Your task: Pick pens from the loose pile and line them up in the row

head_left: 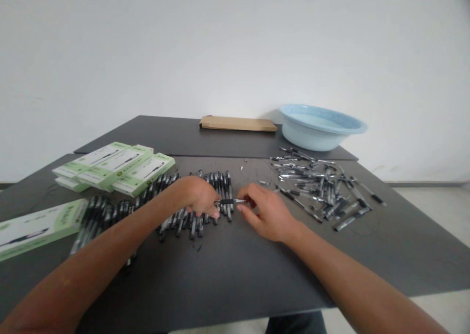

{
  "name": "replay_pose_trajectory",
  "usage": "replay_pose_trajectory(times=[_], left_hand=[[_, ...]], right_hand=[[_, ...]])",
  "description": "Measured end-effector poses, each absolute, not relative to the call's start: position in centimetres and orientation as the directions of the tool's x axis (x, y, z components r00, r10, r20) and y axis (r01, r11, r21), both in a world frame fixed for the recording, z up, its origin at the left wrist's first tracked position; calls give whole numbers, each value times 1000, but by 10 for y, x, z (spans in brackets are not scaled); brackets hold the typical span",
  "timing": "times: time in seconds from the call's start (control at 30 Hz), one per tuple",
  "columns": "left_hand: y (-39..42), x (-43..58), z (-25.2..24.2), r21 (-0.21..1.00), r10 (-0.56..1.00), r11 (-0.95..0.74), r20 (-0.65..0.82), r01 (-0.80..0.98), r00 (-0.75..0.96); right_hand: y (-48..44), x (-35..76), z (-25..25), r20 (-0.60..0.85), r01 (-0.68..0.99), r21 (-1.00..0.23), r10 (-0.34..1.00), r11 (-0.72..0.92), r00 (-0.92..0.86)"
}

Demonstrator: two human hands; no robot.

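My left hand [198, 195] and my right hand [266, 211] meet over the dark table [227, 270], both pinched on one black pen [230, 201] held level between them. The left fingers grip its dark end, the right fingertips its clear tip end. Just behind and under the left hand lies a long row of assembled black pens [154, 202]. To the right of my right hand spreads a loose heap of pen parts [323, 187].
Green and white pen boxes [117, 167] are stacked at the left, and another box [33, 228] lies at the near left edge. A light blue basin [319, 127] and a brown envelope [238, 123] sit at the back by the white wall.
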State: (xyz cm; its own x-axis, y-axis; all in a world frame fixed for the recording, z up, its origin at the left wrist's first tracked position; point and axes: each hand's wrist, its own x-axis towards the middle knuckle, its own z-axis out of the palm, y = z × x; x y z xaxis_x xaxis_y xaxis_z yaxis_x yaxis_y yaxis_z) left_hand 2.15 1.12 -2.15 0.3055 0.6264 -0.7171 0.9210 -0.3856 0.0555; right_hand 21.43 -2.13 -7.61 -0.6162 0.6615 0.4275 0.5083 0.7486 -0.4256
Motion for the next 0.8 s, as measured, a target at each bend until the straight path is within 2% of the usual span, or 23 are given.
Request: replay_pose_trajectory(times=[0.17,0.53,0.8], left_hand=[[9,23,-20,13,610,-425,-734,905,298],[9,24,-20,10,600,-427,-745,904,292],[11,22,-25,18,614,-424,-730,906,301]], right_hand=[[-21,214,-77,423,519,-394,651,759,-631],[-20,215,-77,420,506,-415,653,756,-631],[-19,214,-76,422,507,-376,630,776,-652]])
